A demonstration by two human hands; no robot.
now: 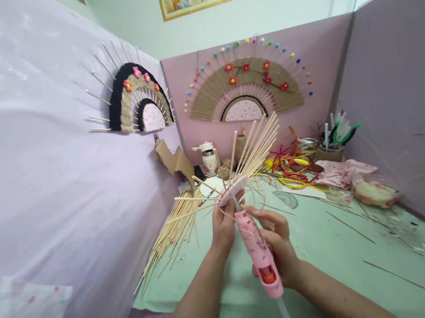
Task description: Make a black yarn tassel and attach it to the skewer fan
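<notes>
My left hand [224,227] is closed on a small pale half-round piece [231,191] with a dotted pattern, holding it above the table. Thin wooden sticks [257,146] fan out from its far edge, packed closely on the right and widely spaced on the left. My right hand [278,240] grips a pink glue gun [252,239] with dark smudges, a glue stick [287,317] trailing from its rear end. The gun's nozzle tip points at the dotted piece, close to or touching it. Some of my left fingers are hidden behind the piece.
Loose sticks [171,231] lie in a pile at the left. Behind stand a flask [209,159] and coloured pipe cleaners [291,167]. A protractor [285,199] and dotted cloth [345,172] rest on the right. Decorated fans [203,101] hang on the partitions.
</notes>
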